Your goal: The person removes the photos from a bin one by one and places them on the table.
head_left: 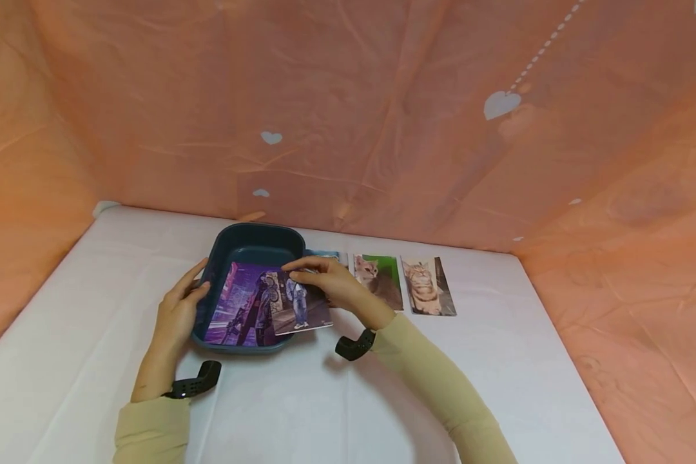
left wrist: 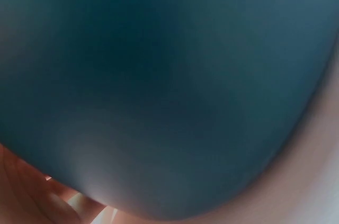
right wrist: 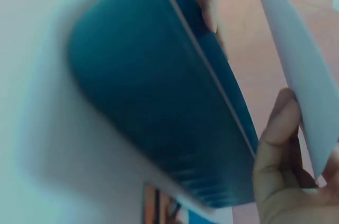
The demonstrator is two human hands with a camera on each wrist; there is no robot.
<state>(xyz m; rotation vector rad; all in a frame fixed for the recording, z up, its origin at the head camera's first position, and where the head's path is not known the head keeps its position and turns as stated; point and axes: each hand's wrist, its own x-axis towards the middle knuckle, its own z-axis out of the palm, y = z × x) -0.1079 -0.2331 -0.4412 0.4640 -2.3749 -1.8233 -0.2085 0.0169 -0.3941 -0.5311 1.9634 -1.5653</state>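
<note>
White surface carries a tray: left hand steadies its left wall, right hand's fingers pinch a card over one purple print inside, two cat photos right of it left.

Head view: from above, facing forward and down, whole white table, blue tray, both hands visible.
Left wrist view: extremely near tray wall, fills almost whole frame, blurred.
Right wrist view: low beside tray, near, tilted.
Shared part in all three views: blue tray.
</note>
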